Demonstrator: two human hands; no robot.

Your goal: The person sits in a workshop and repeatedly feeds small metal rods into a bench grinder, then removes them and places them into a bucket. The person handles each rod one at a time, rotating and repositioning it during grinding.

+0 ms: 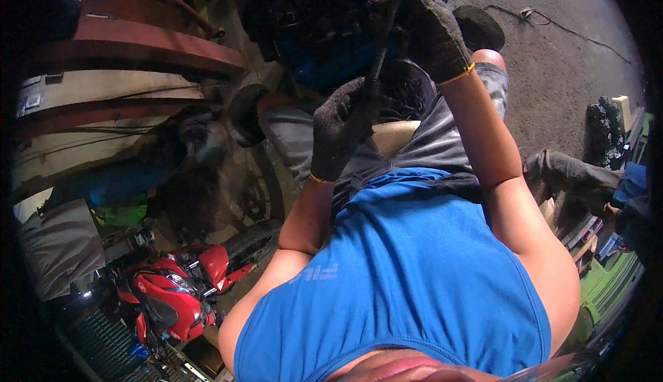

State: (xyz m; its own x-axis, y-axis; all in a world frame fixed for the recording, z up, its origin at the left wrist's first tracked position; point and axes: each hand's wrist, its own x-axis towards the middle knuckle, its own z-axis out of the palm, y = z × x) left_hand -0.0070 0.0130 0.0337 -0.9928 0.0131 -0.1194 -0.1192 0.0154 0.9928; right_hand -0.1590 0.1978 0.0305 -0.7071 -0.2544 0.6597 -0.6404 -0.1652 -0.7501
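Both my hands wear dark knitted gloves with yellow cuffs. A long, thin, dark rod (381,54) slants between them above my lap; its exact kind is too dark to tell. My left hand (337,130) is closed around its lower, nearer part. Farther forward and to the right, my right hand (431,33) closes its fingers at the rod's upper end. Below the rod, between my knees, stands a round container (434,92) with several dark, thin pieces (404,95) in it.
Ahead is a dark rounded machine or tub (297,9) with blue parts below. Red metal beams (159,44) run along the left. A red motorcycle (176,296) stands lower left. A cable (552,23) lies on the right floor, near green racks (611,289) and another person's leg (573,175).
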